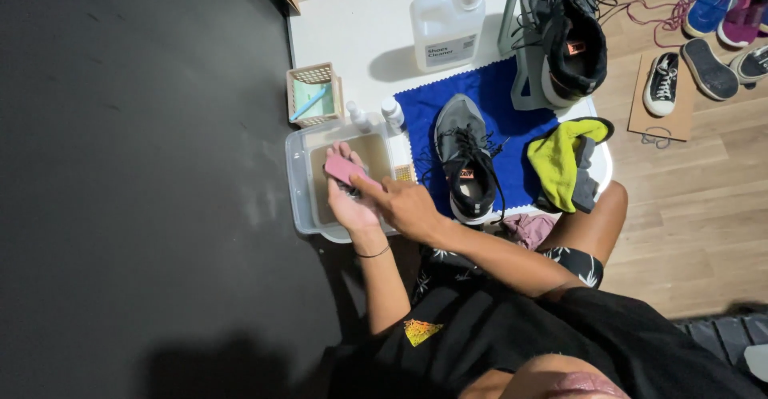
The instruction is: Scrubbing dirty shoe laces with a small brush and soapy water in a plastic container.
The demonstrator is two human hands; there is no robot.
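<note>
My left hand [350, 204] is palm up over a clear plastic tub [298, 181] of brownish water and holds a pink brush or sponge [344, 169]. My right hand [402, 204] lies beside it, its fingers touching the pink piece. Just right of the hands a grey and black sneaker [466, 159] lies on a blue cloth [500, 119].
A white jug of cleaner [446, 24], two small bottles [376, 115] and a wicker basket [314, 95] stand on the white table [352, 23]. A second sneaker [566, 31] sits on a stand. Yellow and grey cloths [564, 163] lie at the right. More shoes [704, 39] lie on the wooden floor.
</note>
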